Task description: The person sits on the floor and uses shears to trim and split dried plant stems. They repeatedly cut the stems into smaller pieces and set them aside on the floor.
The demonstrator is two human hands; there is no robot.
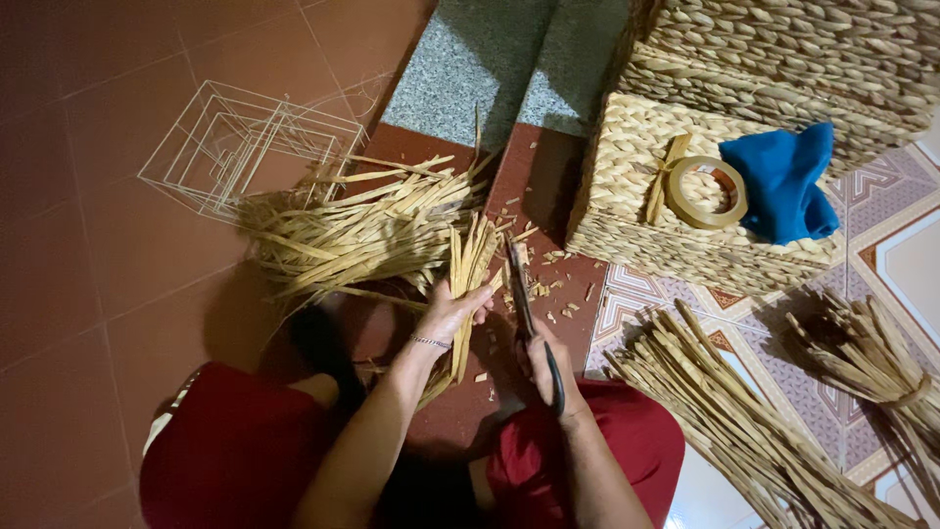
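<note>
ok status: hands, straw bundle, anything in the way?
Left hand grips straw bundle. Right hand holds scissors beside the bundle's top. Cut scraps litter floor; nothing blocking.

The floor [88, 245] is dark red-brown tile on the left, lit dimly, with shadow gathering toward the near edge. At the far edge a grey speckled stone step [490, 69] crosses it. To the right the floor changes to patterned tile [881, 235] in purple, white and orange, brighter than the red part. No walls, windows or furniture show.
</note>
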